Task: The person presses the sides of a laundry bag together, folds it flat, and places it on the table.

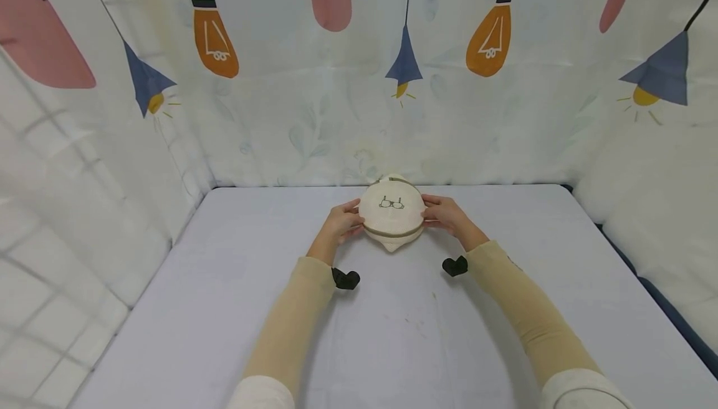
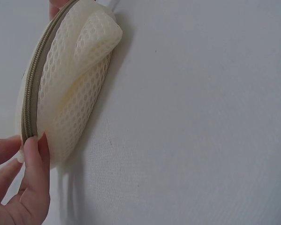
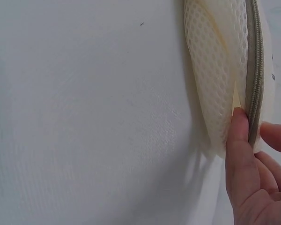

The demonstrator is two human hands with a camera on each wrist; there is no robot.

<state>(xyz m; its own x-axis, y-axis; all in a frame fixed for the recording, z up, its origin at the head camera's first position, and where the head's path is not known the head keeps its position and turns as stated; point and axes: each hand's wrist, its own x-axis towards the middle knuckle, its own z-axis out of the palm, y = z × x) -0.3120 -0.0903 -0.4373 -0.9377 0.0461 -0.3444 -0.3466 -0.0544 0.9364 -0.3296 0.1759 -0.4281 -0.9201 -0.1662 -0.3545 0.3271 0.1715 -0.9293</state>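
Note:
A round cream zippered mesh pouch [image 1: 391, 209] with a small glasses drawing on its top panel is at the far middle of the table. A tan zipper [image 2: 32, 89] runs along its edge, above sagging honeycomb mesh [image 3: 210, 61]. My left hand [image 1: 342, 222] pinches the pouch's left edge, thumb and fingers at the zipper band in the left wrist view. On the opposite side, my right hand [image 1: 447, 214] pinches the right edge, one finger against the mesh below the zipper. The pouch's underside is hidden.
The pouch is over a white-covered table [image 1: 392, 334] near its back edge. Behind it hangs a pale curtain [image 1: 336, 116] printed with lamps and bulbs. Black heart-shaped pieces [image 1: 345, 279] stick out at both sleeve cuffs.

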